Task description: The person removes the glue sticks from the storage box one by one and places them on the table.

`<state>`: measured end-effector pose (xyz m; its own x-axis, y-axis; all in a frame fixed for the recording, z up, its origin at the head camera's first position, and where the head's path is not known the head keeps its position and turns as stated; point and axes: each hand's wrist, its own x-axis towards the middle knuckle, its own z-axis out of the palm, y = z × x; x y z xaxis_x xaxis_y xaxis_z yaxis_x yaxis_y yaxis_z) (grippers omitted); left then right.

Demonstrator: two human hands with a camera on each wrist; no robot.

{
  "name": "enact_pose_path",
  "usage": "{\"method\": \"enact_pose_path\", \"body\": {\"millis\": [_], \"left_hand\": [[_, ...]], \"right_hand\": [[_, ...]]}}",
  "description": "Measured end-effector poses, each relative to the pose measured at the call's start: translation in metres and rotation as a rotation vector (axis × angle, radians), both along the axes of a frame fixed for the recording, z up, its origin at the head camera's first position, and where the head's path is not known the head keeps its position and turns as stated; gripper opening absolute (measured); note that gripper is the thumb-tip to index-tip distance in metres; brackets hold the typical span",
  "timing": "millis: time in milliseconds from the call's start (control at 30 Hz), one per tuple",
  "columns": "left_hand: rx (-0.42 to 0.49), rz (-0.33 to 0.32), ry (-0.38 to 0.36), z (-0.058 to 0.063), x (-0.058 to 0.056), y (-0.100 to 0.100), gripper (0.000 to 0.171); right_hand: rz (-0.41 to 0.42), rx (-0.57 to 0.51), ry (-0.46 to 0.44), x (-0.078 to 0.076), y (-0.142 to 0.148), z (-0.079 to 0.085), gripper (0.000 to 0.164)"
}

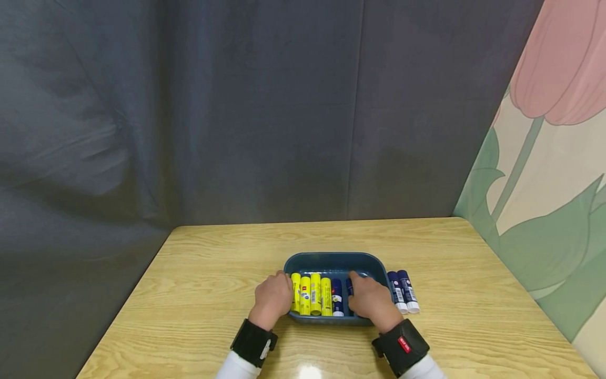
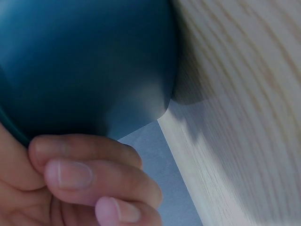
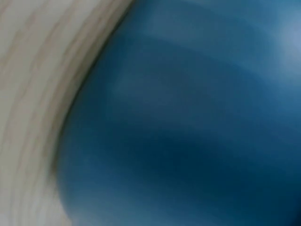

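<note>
A dark teal plastic tray (image 1: 336,259) stands on the table. Several yellow glue sticks (image 1: 315,295) lie side by side in its left half, with a dark blue, white-capped glue stick (image 1: 337,297) beside them. My left hand (image 1: 274,296) grips the tray's left rim; in the left wrist view its curled fingers (image 2: 103,174) are against the tray wall (image 2: 94,70). Inside the tray's right part, my right hand (image 1: 371,299) pinches another dark blue glue stick (image 1: 350,287), mostly hidden by the fingers. The right wrist view has only the blurred tray wall (image 3: 164,117), no fingers.
Two dark blue glue sticks (image 1: 403,292) lie together on the wooden table (image 1: 227,252), just right of the tray. A grey curtain (image 1: 265,116) hangs behind the table's far edge. A wall with painted flowers (image 1: 549,210) rises along the right.
</note>
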<state>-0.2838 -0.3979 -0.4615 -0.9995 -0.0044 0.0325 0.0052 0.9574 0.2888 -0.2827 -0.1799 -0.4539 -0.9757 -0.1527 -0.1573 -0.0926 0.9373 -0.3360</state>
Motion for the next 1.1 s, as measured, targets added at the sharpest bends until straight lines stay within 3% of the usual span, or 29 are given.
{"method": "enact_pose_path", "body": {"millis": [200, 500, 1100], "left_hand": [[-0.002, -0.004, -0.001, 0.0010, 0.0001, 0.0001, 0.035], [-0.009, -0.001, -0.015, 0.0008, 0.0006, 0.0004, 0.033], [-0.006, -0.003, -0.007, 0.0015, 0.0008, 0.0003, 0.033]], "right_hand": [[-0.003, 0.002, -0.001, -0.0005, 0.0031, 0.0003, 0.058], [-0.035, -0.102, 0.004, 0.0026, 0.0063, 0.0001, 0.063], [-0.036, -0.095, 0.002, 0.0039, 0.0069, 0.0037, 0.065]]}}
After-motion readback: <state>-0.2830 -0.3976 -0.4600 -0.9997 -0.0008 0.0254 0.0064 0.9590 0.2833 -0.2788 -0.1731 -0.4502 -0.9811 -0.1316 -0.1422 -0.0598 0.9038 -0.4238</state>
